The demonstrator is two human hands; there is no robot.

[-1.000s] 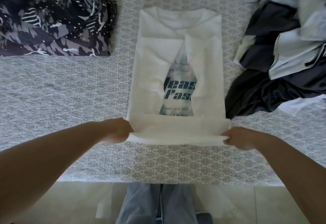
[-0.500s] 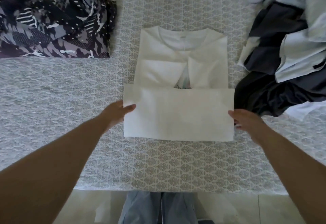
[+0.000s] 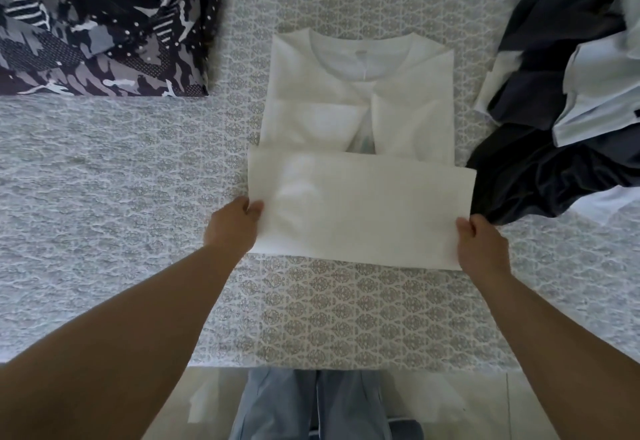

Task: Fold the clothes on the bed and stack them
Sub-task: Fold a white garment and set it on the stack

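On a patterned bedspread [image 3: 145,176], a white T-shirt [image 3: 360,121] lies flat, sleeves tucked inward and its lower part doubled up over the middle. The left hand [image 3: 233,228] pinches the left side of that doubled-up part, the right hand [image 3: 483,249] pinches the right side. A folded camouflage-print garment [image 3: 100,27] sits at far left; a heap of dark and pale blue clothes [image 3: 561,100] lies at right, touching the shirt.

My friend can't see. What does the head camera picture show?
Two hands, left hand and right hand, grip the sides of a half-folded white T-shirt on a patterned bed. A folded camouflage garment lies far left; a dark unfolded pile lies far right.
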